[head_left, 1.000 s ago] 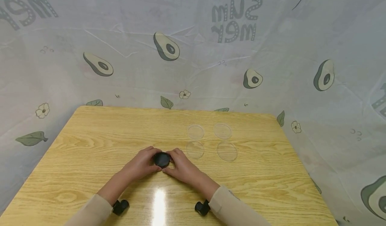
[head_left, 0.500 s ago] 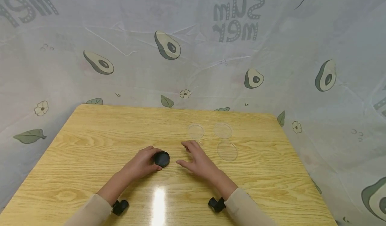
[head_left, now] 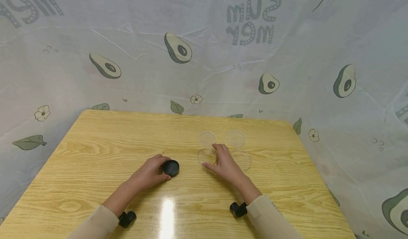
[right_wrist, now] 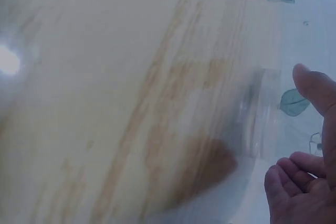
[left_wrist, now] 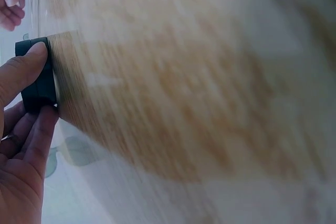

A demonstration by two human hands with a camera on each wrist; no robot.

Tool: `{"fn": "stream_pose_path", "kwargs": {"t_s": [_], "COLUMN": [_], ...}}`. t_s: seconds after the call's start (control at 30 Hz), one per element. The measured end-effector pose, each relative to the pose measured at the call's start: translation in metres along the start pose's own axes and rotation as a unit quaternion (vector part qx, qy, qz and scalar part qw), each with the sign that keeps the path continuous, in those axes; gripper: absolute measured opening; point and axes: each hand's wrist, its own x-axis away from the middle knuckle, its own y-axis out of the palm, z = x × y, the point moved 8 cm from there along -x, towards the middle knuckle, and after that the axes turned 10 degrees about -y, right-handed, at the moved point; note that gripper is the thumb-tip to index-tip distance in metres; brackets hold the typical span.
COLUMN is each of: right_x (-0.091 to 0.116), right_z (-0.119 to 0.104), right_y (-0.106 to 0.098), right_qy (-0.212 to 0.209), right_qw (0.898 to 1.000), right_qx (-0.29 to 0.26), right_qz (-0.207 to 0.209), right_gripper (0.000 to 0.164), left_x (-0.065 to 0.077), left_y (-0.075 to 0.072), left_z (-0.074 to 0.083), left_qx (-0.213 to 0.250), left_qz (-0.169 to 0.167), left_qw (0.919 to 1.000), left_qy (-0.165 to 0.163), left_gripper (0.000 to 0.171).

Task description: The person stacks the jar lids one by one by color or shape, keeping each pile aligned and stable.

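My left hand (head_left: 152,171) pinches a round black object (head_left: 171,168) on the wooden bench (head_left: 105,143), left of four clear discs. My right hand (head_left: 225,165), thumb and fingers spread apart, is beside the near-left disc (head_left: 205,156); I cannot tell whether they touch.

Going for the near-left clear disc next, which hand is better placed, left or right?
Right, most likely: the right grip is open beside that clear disc, while the left grip is farther off and already holds the black round piece.
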Motion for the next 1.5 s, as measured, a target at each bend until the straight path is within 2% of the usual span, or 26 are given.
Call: {"fn": "stream_pose_path", "kwargs": {"t_s": [0.37, 0.83, 1.1, 1.5], "right_x": [-0.001, -0.004, -0.004, 0.003], "right_z": [0.009, 0.009, 0.007, 0.006], "right_y": [0.012, 0.013, 0.010, 0.006], "right_qy": [0.021, -0.001, -0.010, -0.014], "right_qw": [0.999, 0.999, 1.000, 1.000], "right_qx": [-0.008, 0.023, 0.019, 0.010], "right_qz": [-0.024, -0.027, -0.021, -0.023], "right_gripper": [0.091, 0.085, 0.080, 0.081], "left_x": [0.000, -0.001, -0.001, -0.002], "left_y": [0.001, 0.001, 0.000, 0.000], "left_z": [-0.001, -0.003, -0.004, -0.004], "left_qx": [0.000, 0.000, 0.005, 0.006], "left_qz": [-0.002, -0.004, -0.006, -0.006], "left_qw": [1.0000, 0.9999, 0.9999, 0.9999], "left_qy": [-0.006, -0.010, -0.011, -0.012], "left_gripper": [0.053, 0.053, 0.053, 0.053]}}
